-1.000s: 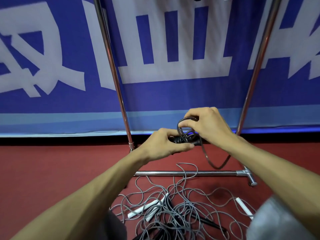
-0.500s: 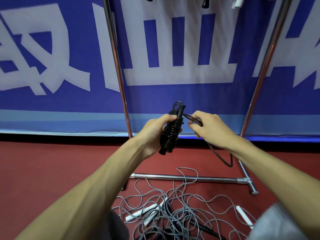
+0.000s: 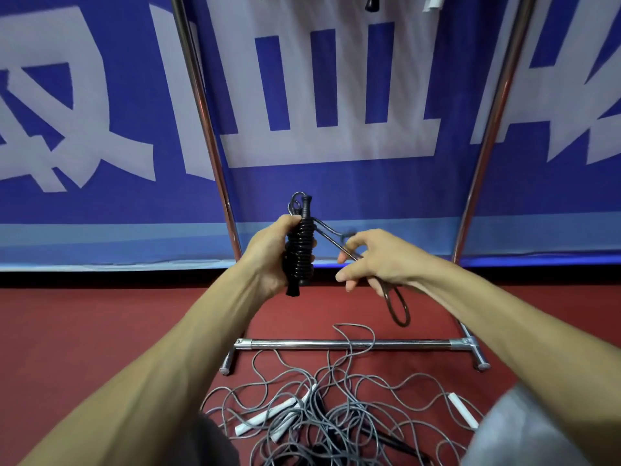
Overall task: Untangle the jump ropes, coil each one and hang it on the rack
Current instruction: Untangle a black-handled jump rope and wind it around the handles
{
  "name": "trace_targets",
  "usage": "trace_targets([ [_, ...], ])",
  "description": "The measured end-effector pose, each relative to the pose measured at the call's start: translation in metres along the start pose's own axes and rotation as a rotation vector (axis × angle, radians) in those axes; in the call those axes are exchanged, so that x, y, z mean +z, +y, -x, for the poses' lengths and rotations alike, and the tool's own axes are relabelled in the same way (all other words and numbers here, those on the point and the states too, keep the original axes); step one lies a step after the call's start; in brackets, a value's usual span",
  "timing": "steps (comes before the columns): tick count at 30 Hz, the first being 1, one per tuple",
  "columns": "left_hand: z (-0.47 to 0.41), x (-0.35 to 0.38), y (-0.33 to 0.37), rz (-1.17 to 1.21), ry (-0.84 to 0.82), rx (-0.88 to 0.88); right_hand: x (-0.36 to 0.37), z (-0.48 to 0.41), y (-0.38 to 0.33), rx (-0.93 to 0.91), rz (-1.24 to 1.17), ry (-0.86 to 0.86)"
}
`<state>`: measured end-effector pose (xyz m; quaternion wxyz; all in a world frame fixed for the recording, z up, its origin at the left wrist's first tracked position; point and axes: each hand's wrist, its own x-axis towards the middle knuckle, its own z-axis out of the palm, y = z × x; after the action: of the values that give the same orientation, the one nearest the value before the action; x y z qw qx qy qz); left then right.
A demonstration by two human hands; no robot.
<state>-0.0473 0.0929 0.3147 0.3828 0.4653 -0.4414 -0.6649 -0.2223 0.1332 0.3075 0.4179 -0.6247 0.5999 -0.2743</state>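
Note:
My left hand (image 3: 268,253) grips a black jump rope bundle (image 3: 300,250), its cord wound tightly round the upright handles. From the bundle's top a doubled strand of black cord (image 3: 331,240) runs right into my right hand (image 3: 373,258), which pinches it; a loop (image 3: 398,307) hangs below that hand. Behind stands the chrome rack (image 3: 342,344), with its two uprights rising left and right. On the red floor in front of the rack lies a tangle of grey ropes (image 3: 319,415) with white handles (image 3: 265,417).
A blue and white banner (image 3: 336,146) covers the wall behind the rack. Ends of hung handles (image 3: 371,3) show at the top edge. A white handle (image 3: 463,410) lies at the right of the tangle. My knees frame the bottom corners.
The black bundle has turned from lying sideways to upright and risen. My right hand has drawn the free cord out to the right, away from the bundle.

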Motion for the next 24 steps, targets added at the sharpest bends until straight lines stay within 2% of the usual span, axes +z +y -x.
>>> trace_targets([
  [2,-0.003,-0.004,0.004,-0.043,0.048,0.026,0.001,0.000,0.000,-0.071,0.052,0.066],
  [4,-0.006,-0.009,0.007,-0.125,0.079,0.139,0.001,0.002,-0.002,-0.129,0.158,0.137],
  [6,-0.010,-0.013,0.006,-0.232,0.101,0.272,0.004,0.002,-0.004,-0.132,0.261,0.160],
  [8,-0.016,-0.019,0.001,-0.335,0.127,0.333,0.007,0.003,-0.003,-0.078,0.396,0.143],
  [10,-0.021,-0.027,-0.002,-0.379,0.158,0.346,0.008,0.003,0.000,0.006,0.516,0.140],
  [12,-0.022,-0.032,-0.003,-0.415,0.163,0.342,0.007,0.003,0.003,0.035,0.527,0.174],
  [14,-0.022,-0.032,-0.004,-0.418,0.148,0.342,0.007,0.005,0.003,0.001,0.545,0.197],
  [20,-0.029,-0.030,-0.010,-0.423,0.170,0.317,0.010,0.011,-0.001,-0.091,0.725,0.102],
  [22,-0.030,-0.030,-0.013,-0.575,0.188,0.353,0.010,0.013,-0.004,-0.190,0.760,0.076],
  [24,-0.031,-0.029,-0.017,-0.871,0.190,0.426,0.009,0.016,-0.007,-0.286,0.817,0.062],
])
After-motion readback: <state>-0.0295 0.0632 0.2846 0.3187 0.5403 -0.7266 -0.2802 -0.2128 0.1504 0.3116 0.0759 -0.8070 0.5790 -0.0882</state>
